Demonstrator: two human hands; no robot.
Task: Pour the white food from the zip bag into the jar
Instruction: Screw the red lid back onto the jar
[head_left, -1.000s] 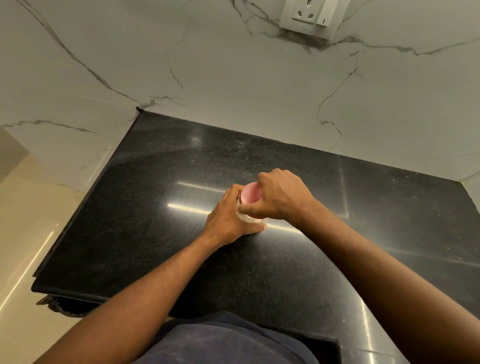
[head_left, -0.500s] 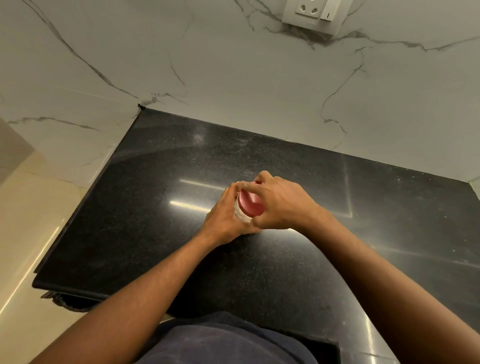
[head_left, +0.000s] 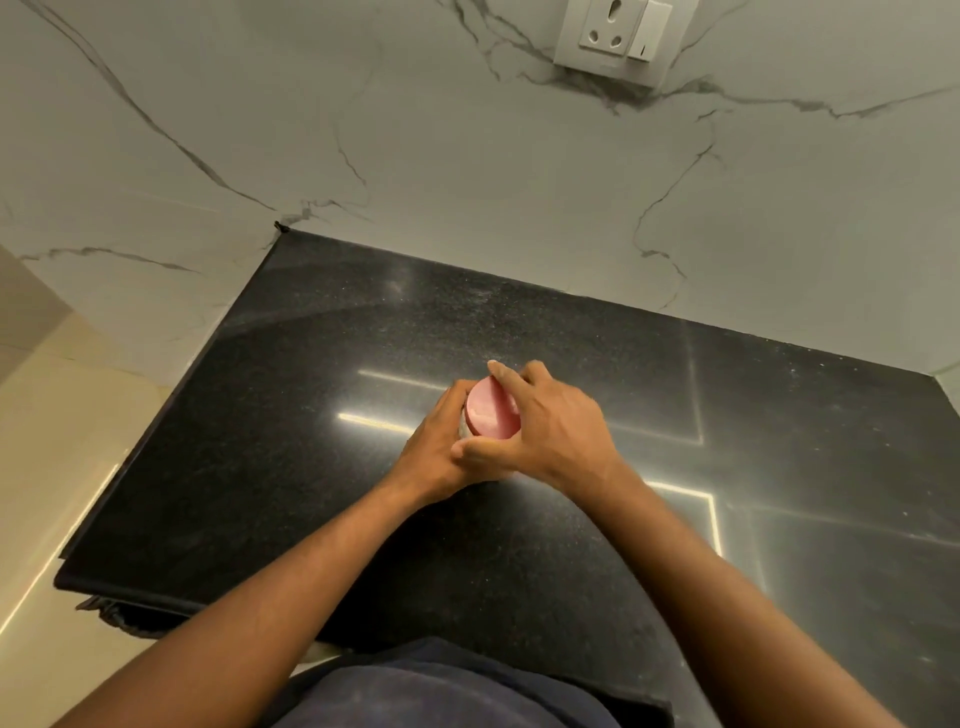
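Observation:
A small clear jar (head_left: 462, 422) with a pink-red lid (head_left: 491, 413) stands in the middle of the black counter (head_left: 291, 447). My left hand (head_left: 434, 457) wraps around the jar's body from the left and hides most of the glass. My right hand (head_left: 540, 428) lies over the lid, thumb at its near edge and fingers along its far right side. No zip bag and no white food are in view.
The counter's left edge (head_left: 156, 431) drops to a beige floor (head_left: 57, 467). A marble wall with a socket and switch plate (head_left: 613, 39) rises behind the counter. Bright light reflections streak the glossy surface.
My right hand has turned on the lid, fingers swinging from the far-left side round to the right, so more of the lid shows. My left hand keeps holding the jar in place.

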